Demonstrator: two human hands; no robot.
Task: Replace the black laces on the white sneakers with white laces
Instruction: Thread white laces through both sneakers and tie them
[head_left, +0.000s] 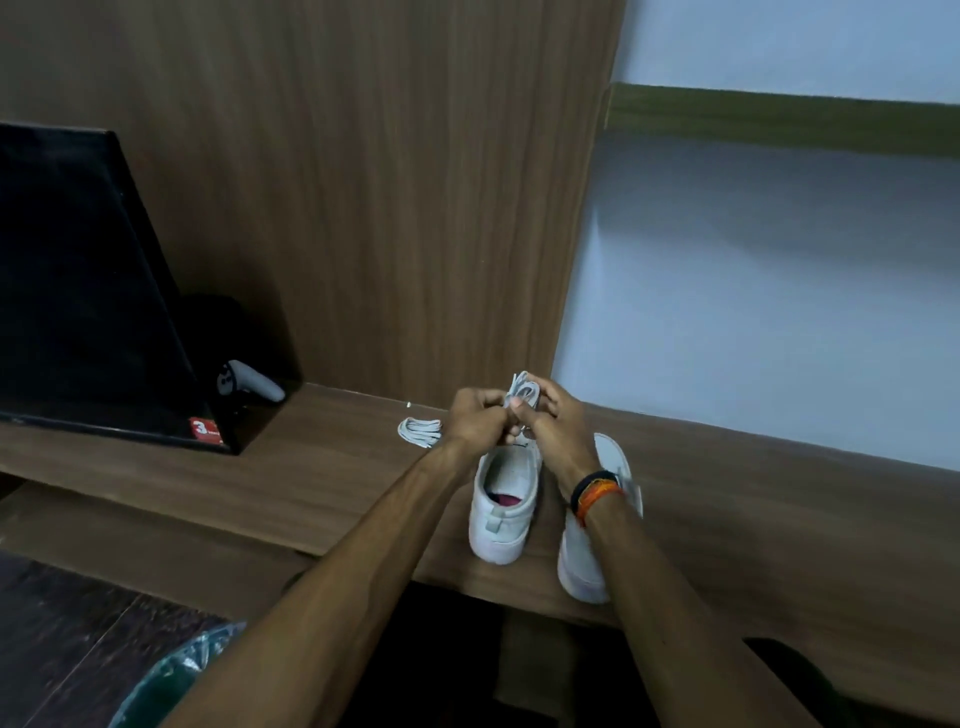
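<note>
Two white sneakers stand on the wooden shelf (311, 483), heels toward me: the left sneaker (501, 512) shows its opening, the right sneaker (584, 561) is partly hidden under my right forearm. Above their toes my left hand (475, 421) and my right hand (553, 421) meet, both pinching a coiled white lace (522, 391). A second bundled white lace (420, 432) lies on the shelf left of my hands. No black laces are visible; the sneakers' fronts are hidden by my hands.
A black monitor (88, 291) stands at the left of the shelf, with a grey controller (249, 383) behind its corner. A wood panel rises behind the shelf, a pale wall to the right. Green plastic (171, 680) lies at the bottom left.
</note>
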